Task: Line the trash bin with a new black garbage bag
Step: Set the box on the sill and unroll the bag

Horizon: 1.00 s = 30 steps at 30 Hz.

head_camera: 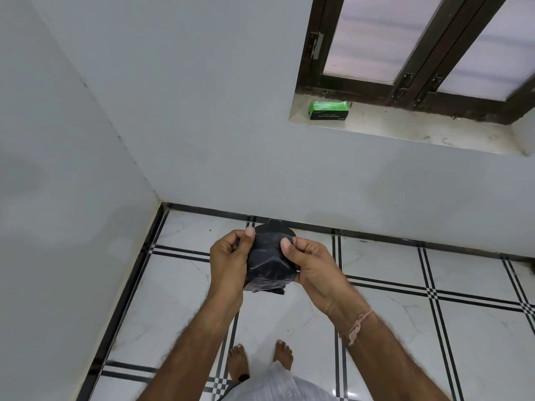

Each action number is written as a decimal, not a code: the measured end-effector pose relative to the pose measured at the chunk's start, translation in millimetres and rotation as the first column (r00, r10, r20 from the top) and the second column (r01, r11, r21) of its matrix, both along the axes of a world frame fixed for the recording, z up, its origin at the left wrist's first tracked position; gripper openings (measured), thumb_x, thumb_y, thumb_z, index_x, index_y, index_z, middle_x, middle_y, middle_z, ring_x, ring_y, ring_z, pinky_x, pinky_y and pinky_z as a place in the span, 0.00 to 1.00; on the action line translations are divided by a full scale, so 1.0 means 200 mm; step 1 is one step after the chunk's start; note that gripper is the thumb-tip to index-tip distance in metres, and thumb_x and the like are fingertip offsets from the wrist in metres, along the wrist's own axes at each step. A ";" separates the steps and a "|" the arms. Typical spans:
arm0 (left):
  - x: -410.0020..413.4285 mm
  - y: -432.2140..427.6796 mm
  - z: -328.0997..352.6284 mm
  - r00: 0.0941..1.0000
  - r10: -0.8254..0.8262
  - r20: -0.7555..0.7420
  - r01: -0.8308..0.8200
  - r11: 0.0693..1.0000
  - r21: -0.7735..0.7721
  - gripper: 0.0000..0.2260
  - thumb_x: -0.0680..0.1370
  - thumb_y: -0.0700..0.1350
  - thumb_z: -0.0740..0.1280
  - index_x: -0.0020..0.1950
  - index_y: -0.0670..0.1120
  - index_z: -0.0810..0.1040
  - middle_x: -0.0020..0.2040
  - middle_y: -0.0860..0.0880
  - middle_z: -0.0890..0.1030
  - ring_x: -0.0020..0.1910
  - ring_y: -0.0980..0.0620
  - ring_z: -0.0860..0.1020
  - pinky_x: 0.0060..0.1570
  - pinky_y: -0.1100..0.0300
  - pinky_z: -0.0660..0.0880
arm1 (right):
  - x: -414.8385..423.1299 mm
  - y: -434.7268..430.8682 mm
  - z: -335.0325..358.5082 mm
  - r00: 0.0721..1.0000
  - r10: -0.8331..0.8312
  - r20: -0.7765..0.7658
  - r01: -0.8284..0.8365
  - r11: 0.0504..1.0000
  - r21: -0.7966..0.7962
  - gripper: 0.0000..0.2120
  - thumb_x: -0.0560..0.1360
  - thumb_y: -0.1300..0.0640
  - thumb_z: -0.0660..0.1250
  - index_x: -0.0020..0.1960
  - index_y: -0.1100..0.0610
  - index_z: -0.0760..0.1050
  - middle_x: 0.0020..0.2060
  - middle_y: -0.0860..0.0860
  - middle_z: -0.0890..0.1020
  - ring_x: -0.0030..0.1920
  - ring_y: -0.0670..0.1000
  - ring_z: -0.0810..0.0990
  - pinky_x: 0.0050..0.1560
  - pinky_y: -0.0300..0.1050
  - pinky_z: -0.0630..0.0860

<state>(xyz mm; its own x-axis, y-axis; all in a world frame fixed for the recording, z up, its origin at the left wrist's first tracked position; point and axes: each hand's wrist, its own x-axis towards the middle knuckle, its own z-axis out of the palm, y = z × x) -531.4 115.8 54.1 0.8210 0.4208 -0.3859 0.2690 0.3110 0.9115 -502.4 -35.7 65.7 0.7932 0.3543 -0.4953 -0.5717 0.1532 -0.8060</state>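
Note:
A folded black garbage bag (267,266) is held between both hands at mid-frame, above the tiled floor. My left hand (228,260) pinches its left edge with thumb and fingers. My right hand (311,266) pinches its right edge, thumb on top. Behind the bag, a dark round shape (275,227) stands on the floor against the wall; it looks like the trash bin's top, mostly hidden by the bag and hands.
A green box (328,110) lies on the window sill (405,128) at upper right, under a dark-framed window. White walls meet in a corner at left. My bare feet (260,360) stand on the white tiled floor with black lines.

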 end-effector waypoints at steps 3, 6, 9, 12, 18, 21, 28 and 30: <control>0.00 0.02 0.01 0.997 -0.069 0.023 0.072 0.987 -0.142 0.15 0.84 0.50 0.65 0.53 0.39 0.84 0.47 0.41 0.88 0.43 0.47 0.86 0.40 0.57 0.83 | 0.01 -0.01 0.00 0.998 -0.054 -0.024 0.055 0.998 0.021 0.15 0.81 0.56 0.69 0.61 0.65 0.83 0.53 0.63 0.88 0.50 0.59 0.88 0.50 0.51 0.85; -0.02 0.05 0.00 0.982 -0.175 0.071 0.189 0.935 -0.300 0.15 0.83 0.45 0.65 0.61 0.36 0.82 0.54 0.38 0.87 0.50 0.46 0.86 0.48 0.57 0.83 | 0.03 -0.03 -0.01 0.990 -0.136 -0.047 0.137 0.990 0.024 0.15 0.79 0.56 0.71 0.58 0.67 0.83 0.51 0.63 0.88 0.47 0.56 0.88 0.48 0.48 0.85; -0.04 0.04 -0.03 0.992 -0.123 0.028 0.125 0.936 -0.328 0.13 0.81 0.42 0.69 0.60 0.34 0.82 0.50 0.39 0.87 0.47 0.47 0.85 0.45 0.59 0.83 | 0.03 -0.05 -0.01 0.990 -0.141 -0.024 0.140 0.990 -0.024 0.15 0.78 0.57 0.73 0.57 0.69 0.82 0.47 0.60 0.88 0.45 0.52 0.87 0.44 0.46 0.84; -0.05 -0.02 -0.06 0.997 0.025 -0.070 -0.029 0.998 -0.056 0.09 0.77 0.43 0.75 0.54 0.42 0.80 0.47 0.45 0.82 0.47 0.49 0.79 0.42 0.63 0.79 | 0.02 -0.03 -0.01 0.990 -0.138 0.009 0.138 0.989 -0.060 0.20 0.73 0.54 0.76 0.54 0.71 0.81 0.44 0.60 0.86 0.42 0.54 0.85 0.43 0.45 0.83; -0.07 -0.14 0.04 0.982 -0.129 0.140 0.144 0.985 -0.100 0.14 0.78 0.51 0.72 0.53 0.40 0.81 0.49 0.41 0.85 0.49 0.51 0.84 0.47 0.61 0.80 | 0.01 0.02 0.00 0.986 -0.165 0.021 0.165 0.986 -0.021 0.16 0.69 0.53 0.78 0.46 0.63 0.76 0.41 0.62 0.80 0.42 0.56 0.79 0.39 0.42 0.81; -0.04 -0.17 0.04 0.988 -0.080 0.132 0.117 0.947 -0.300 0.07 0.75 0.48 0.73 0.44 0.44 0.83 0.45 0.43 0.86 0.47 0.49 0.85 0.47 0.59 0.81 | -0.01 0.05 0.00 0.985 -0.168 -0.032 0.170 0.982 0.086 0.16 0.72 0.52 0.75 0.49 0.65 0.77 0.46 0.65 0.79 0.49 0.59 0.78 0.51 0.48 0.81; -0.01 -0.14 0.03 0.987 0.157 -0.032 -0.154 0.881 -0.448 0.09 0.82 0.45 0.67 0.45 0.43 0.81 0.38 0.47 0.86 0.37 0.52 0.83 0.37 0.60 0.81 | 0.00 -0.03 0.00 0.975 -0.215 -0.048 0.218 0.975 0.054 0.12 0.79 0.52 0.70 0.49 0.62 0.79 0.45 0.58 0.87 0.46 0.54 0.86 0.51 0.53 0.84; -0.02 -0.10 0.00 0.981 0.186 -0.044 -0.187 0.881 -0.434 0.10 0.83 0.46 0.65 0.47 0.43 0.81 0.40 0.49 0.86 0.41 0.51 0.82 0.45 0.57 0.80 | 0.05 -0.10 -0.01 0.953 -0.301 -0.024 0.301 0.953 -0.023 0.12 0.83 0.52 0.66 0.45 0.56 0.78 0.42 0.52 0.88 0.43 0.51 0.86 0.44 0.50 0.85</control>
